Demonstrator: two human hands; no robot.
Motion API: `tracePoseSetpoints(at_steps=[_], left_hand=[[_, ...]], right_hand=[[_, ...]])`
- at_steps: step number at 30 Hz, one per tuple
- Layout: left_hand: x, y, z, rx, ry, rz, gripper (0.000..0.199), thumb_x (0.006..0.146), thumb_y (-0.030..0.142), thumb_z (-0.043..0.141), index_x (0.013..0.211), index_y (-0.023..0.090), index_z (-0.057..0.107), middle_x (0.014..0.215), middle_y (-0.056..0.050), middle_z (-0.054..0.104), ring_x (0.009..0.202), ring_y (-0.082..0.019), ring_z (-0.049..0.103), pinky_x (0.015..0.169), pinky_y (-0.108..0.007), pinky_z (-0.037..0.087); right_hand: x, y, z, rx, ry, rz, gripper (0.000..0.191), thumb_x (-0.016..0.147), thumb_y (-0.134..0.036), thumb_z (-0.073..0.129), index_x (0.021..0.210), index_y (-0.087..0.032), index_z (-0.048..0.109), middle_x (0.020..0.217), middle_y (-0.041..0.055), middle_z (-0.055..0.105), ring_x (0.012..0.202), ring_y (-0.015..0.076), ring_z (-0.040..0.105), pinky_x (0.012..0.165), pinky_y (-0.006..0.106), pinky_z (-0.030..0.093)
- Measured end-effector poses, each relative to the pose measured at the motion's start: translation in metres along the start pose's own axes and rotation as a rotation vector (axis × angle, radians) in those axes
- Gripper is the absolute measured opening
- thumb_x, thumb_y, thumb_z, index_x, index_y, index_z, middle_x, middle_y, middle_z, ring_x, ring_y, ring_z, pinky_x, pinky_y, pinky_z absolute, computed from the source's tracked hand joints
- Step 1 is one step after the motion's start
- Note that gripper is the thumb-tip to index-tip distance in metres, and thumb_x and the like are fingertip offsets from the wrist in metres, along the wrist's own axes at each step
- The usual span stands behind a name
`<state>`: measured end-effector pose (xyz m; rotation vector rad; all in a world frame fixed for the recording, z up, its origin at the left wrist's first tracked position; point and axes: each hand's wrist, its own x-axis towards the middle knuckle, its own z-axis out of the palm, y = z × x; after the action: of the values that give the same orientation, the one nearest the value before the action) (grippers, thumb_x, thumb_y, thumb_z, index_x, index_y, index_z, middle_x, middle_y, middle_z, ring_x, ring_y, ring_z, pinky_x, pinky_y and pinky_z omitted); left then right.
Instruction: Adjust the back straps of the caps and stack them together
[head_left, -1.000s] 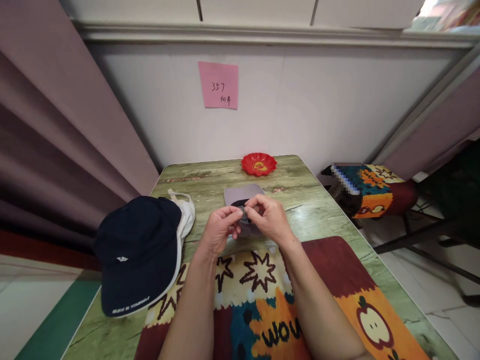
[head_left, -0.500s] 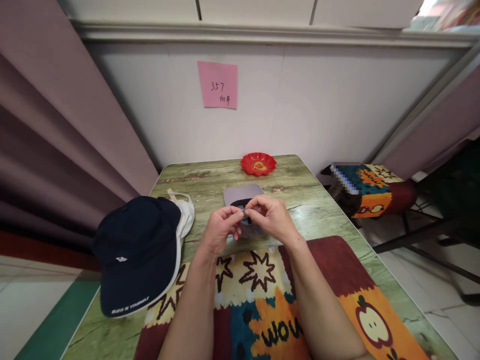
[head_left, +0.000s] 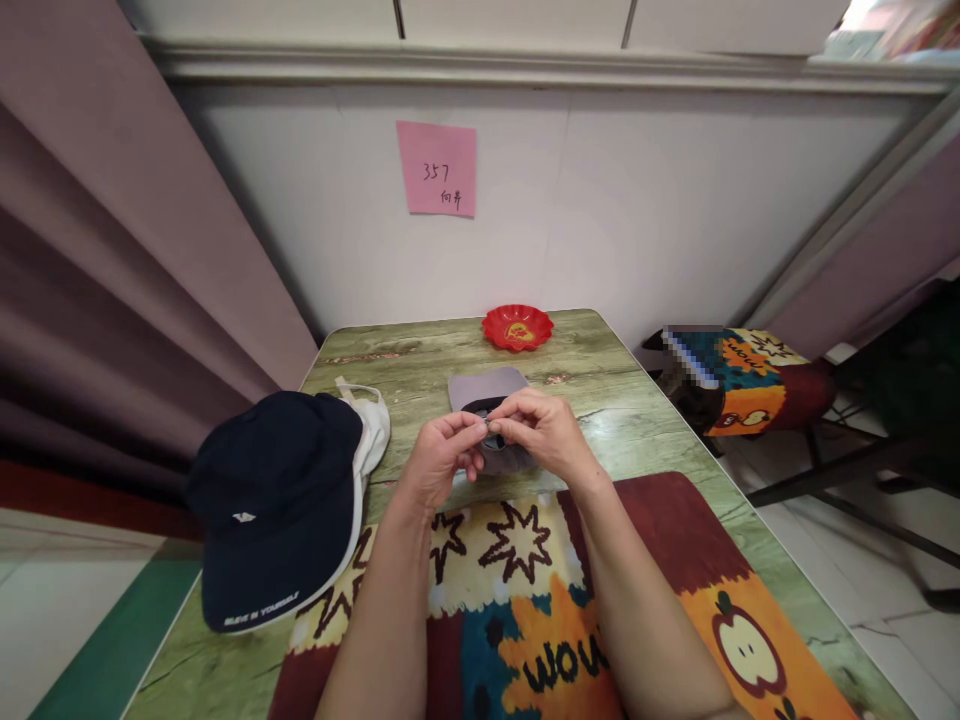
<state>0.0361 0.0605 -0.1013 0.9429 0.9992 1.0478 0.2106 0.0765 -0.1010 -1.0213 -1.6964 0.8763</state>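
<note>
A grey-purple cap [head_left: 484, 387] with a dark inside lies on the table, its brim toward the wall. Over it, my left hand [head_left: 448, 450] is closed in a pinch, thumb and index finger meeting the tips of my right hand [head_left: 538, 428], which is pinched as well. Whatever sits between the fingertips is too small to name. To the left rests a navy cap [head_left: 281, 500] with white lettering on its brim, and behind its right side is a white cap [head_left: 373, 430] with a strap.
Near the wall stands a red scalloped dish [head_left: 517, 328] on the green wood-grain table [head_left: 412, 365]. A colourful patterned mat [head_left: 660, 510] lies under my forearms. A pink note [head_left: 437, 170] is on the wall. On the right is a stool [head_left: 757, 385] with a patterned cover.
</note>
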Motion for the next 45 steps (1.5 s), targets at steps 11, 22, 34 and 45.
tracePoseSetpoints(at_steps=[11,22,34,45], left_hand=[[0.001,0.0,-0.009,0.022,-0.081,-0.015,0.028,0.071,0.038,0.078,0.072,0.015,0.062,0.052,0.001,0.06,0.037,-0.006,0.048,0.035,-0.015,0.033],[-0.003,0.01,-0.005,0.137,0.31,0.248,0.028,0.07,0.037,0.077,0.082,0.018,0.061,0.054,0.006,0.055,0.037,-0.004,0.041,0.035,-0.016,0.026],[-0.004,0.006,0.004,0.141,0.021,0.073,0.028,0.071,0.04,0.075,0.07,0.016,0.06,0.05,0.003,0.055,0.039,-0.007,0.044,0.037,-0.018,0.032],[-0.007,0.016,-0.02,0.194,0.127,0.119,0.021,0.072,0.032,0.07,0.064,0.018,0.056,0.047,0.004,0.052,0.039,-0.007,0.041,0.038,-0.017,0.03]], right_hand=[[-0.001,-0.005,-0.002,0.082,-0.181,-0.012,0.037,0.073,-0.029,0.081,0.11,-0.028,0.075,0.089,0.0004,0.063,0.064,0.01,0.055,0.059,0.022,0.047],[0.001,0.005,0.004,-0.034,-0.003,-0.048,0.026,0.074,-0.031,0.081,0.099,-0.024,0.079,0.089,0.0035,0.07,0.062,0.0119,0.055,0.06,0.025,0.046],[0.0,0.002,0.003,-0.043,-0.036,-0.078,0.021,0.078,-0.028,0.076,0.099,-0.025,0.078,0.087,0.003,0.071,0.063,0.0123,0.056,0.059,0.024,0.045],[0.001,0.003,0.0,-0.033,0.024,-0.042,0.022,0.074,-0.029,0.081,0.095,-0.022,0.078,0.077,0.0004,0.065,0.057,0.0102,0.054,0.058,0.024,0.045]])
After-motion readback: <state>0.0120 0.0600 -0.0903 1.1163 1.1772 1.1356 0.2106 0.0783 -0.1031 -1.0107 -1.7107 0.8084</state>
